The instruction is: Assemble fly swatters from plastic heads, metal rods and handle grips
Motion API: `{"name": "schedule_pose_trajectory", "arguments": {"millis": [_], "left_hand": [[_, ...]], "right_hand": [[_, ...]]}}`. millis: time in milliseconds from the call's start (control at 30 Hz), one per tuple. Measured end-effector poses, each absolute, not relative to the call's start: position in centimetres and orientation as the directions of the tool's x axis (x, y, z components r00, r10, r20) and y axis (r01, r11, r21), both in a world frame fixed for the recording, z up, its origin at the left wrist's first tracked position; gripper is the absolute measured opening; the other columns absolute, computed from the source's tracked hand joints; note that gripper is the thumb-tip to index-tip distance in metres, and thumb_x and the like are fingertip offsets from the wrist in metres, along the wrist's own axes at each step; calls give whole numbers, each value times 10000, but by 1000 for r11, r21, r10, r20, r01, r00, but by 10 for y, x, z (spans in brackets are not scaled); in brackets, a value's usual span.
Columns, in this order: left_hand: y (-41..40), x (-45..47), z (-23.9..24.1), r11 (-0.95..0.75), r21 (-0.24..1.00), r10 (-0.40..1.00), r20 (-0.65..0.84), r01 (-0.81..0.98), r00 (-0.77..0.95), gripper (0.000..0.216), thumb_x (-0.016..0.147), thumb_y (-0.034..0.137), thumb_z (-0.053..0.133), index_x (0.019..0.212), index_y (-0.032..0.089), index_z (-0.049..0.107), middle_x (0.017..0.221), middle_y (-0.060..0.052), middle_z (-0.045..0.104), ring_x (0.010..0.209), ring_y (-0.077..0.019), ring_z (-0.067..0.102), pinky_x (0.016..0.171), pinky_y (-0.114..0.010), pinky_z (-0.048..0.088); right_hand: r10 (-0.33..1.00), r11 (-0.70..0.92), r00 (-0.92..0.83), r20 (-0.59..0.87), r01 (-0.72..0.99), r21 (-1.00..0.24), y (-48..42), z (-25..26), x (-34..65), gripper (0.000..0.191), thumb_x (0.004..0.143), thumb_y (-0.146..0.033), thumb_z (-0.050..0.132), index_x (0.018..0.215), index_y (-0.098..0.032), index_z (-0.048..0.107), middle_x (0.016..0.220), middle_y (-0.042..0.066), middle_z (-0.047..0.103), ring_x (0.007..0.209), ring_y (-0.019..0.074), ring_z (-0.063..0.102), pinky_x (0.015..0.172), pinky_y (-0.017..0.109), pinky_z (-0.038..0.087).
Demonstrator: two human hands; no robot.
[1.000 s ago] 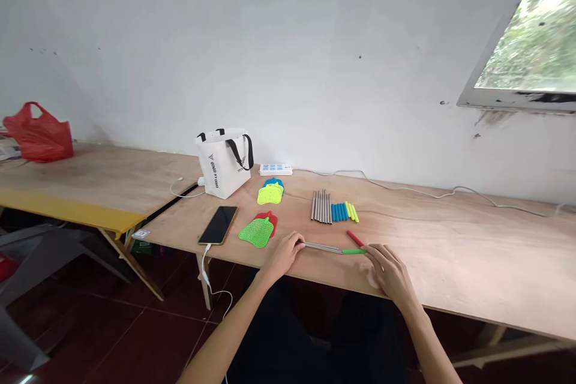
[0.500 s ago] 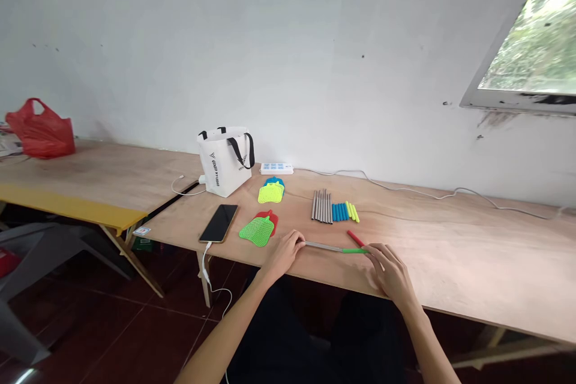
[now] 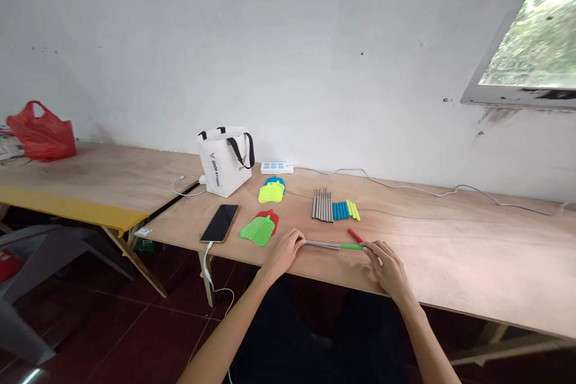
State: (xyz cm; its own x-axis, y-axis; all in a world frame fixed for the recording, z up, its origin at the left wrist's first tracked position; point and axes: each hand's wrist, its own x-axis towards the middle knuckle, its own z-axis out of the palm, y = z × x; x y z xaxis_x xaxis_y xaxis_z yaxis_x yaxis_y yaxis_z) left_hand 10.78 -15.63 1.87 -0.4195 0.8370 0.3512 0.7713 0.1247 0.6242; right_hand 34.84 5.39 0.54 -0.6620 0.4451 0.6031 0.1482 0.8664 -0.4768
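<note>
My left hand (image 3: 288, 250) pinches the left end of a thin metal rod (image 3: 321, 244) just above the table's front edge. At its right end the rod meets a green grip sleeve (image 3: 350, 246); I cannot tell whether it sits inside. My right hand (image 3: 386, 264) has its fingers closed on the sleeve's other end. Just behind that hand lies a red grip sleeve (image 3: 354, 235). Beyond are a row of metal rods (image 3: 323, 206), blue grip sleeves (image 3: 341, 210) and yellow grip sleeves (image 3: 353, 210). Left of my left hand lie green (image 3: 257, 231) and red (image 3: 274, 218) fly swatter heads.
Yellow (image 3: 271, 192) and blue (image 3: 275, 180) swatter heads lie farther back, near a power strip (image 3: 276, 168). A white tote bag (image 3: 225, 162) stands on the left, with a cabled phone (image 3: 219, 223) in front. A cable (image 3: 405, 192) runs along the wall.
My right hand has shifted slightly left with the green grip sleeve, and less of the metal rod's length separates my hands. My left hand stays in place.
</note>
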Motion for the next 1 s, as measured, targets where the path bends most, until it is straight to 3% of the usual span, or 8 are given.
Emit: {"name": "schedule_pose_trajectory", "arguments": {"millis": [167, 467, 700, 1000], "left_hand": [[-158, 108, 19, 123, 609, 843, 352, 784, -406, 173, 1028, 297, 459, 966, 243, 612, 1004, -23, 688, 962, -206, 642, 865, -319, 479], [-157, 108, 18, 141, 600, 821, 373, 787, -432, 153, 1020, 335, 505, 970, 253, 624, 1016, -8, 702, 976, -203, 642, 861, -307, 472], [-159, 111, 22, 117, 614, 835, 365, 780, -412, 139, 1014, 330, 522, 966, 253, 627, 1020, -2, 707, 979, -197, 643, 875, -303, 467], [-161, 113, 28, 84, 587, 866, 356, 805, -350, 144, 1016, 327, 517, 983, 255, 637, 1047, -11, 704, 1002, -201, 632, 919, -325, 452]], "right_hand": [[539, 776, -669, 512, 159, -610, 53, 13, 345, 406, 1009, -547, 435, 1067, -269, 725, 920, 55, 655, 859, 221, 643, 775, 338, 532], [659, 561, -667, 349, 125, -818, 64, 7, 352, 411, 887, -602, 621, 1029, -241, 758, 1058, 70, 718, 927, 243, 624, 806, 375, 541], [667, 579, -644, 376, 130, -805, 52, 14, 345, 411, 818, -609, 688, 968, -234, 763, 998, 71, 735, 930, 258, 651, 855, 399, 529], [568, 709, -692, 444, 138, -692, 40, 9, 332, 419, 890, -646, 583, 922, -260, 744, 945, 66, 713, 888, 249, 666, 830, 395, 535]]}}
